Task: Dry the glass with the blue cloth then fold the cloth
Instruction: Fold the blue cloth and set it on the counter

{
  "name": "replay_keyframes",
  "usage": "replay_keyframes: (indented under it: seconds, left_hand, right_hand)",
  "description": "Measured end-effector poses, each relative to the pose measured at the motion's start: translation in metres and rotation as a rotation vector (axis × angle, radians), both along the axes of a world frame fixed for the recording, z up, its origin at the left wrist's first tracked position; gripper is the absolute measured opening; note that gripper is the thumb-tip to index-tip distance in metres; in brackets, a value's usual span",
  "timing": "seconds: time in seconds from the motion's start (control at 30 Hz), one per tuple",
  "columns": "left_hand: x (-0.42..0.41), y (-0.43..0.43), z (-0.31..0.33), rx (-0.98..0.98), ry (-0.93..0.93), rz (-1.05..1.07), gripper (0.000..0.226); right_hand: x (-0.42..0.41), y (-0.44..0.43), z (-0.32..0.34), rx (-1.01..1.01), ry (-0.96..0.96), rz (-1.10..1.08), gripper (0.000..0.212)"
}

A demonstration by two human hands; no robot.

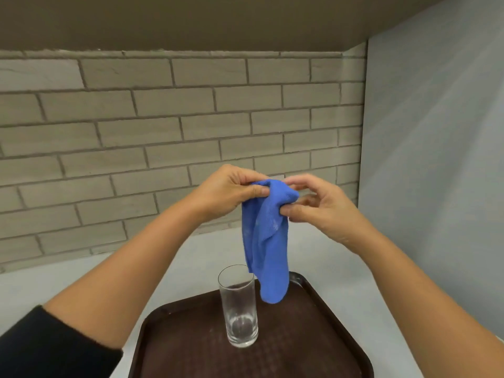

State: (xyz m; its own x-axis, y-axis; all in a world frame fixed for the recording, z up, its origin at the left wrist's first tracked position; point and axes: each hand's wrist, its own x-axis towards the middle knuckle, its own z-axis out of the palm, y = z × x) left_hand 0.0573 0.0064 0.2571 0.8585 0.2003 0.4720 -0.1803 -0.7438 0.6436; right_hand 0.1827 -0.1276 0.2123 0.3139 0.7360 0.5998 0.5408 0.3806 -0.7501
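Note:
A tall clear glass (240,306) stands upright on a dark brown tray (313,336), untouched by either hand. Above it hangs the blue cloth (268,241), bunched and drooping, its lower end in the air just right of the glass rim. My left hand (231,189) pinches the cloth's top edge on the left. My right hand (316,203) pinches the same top part from the right. Both hands are held up in front of the brick wall, close together.
The tray rests on a pale counter (191,257). A grey brick wall (163,132) runs behind it, a plain light wall (436,159) closes the right side, and a dark overhang (218,17) sits above.

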Motion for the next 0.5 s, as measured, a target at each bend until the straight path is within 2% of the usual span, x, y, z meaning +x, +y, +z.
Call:
replay_keyframes:
  seconds: [0.07, 0.2, 0.3, 0.43, 0.5]
  left_hand:
    - [-0.003, 0.004, 0.009, 0.027, -0.007, 0.015, 0.032]
    - [-0.011, 0.018, 0.023, 0.077, -0.025, 0.081, 0.024]
    - [-0.017, 0.030, 0.027, 0.075, 0.039, 0.141, 0.033]
    - [-0.019, 0.046, 0.014, -0.014, 0.096, 0.231, 0.032]
    - [-0.020, 0.051, 0.004, -0.067, 0.140, 0.239, 0.034]
  right_hand:
    - [0.004, 0.001, 0.006, -0.012, -0.084, -0.084, 0.016]
    - [0.012, 0.002, 0.006, -0.106, 0.028, 0.020, 0.024]
    - [0.023, 0.004, 0.011, -0.165, 0.097, -0.006, 0.024]
    - [0.036, 0.007, 0.020, -0.473, -0.102, -0.078, 0.022]
    - [0.040, 0.010, 0.020, -0.564, -0.199, -0.129, 0.020]
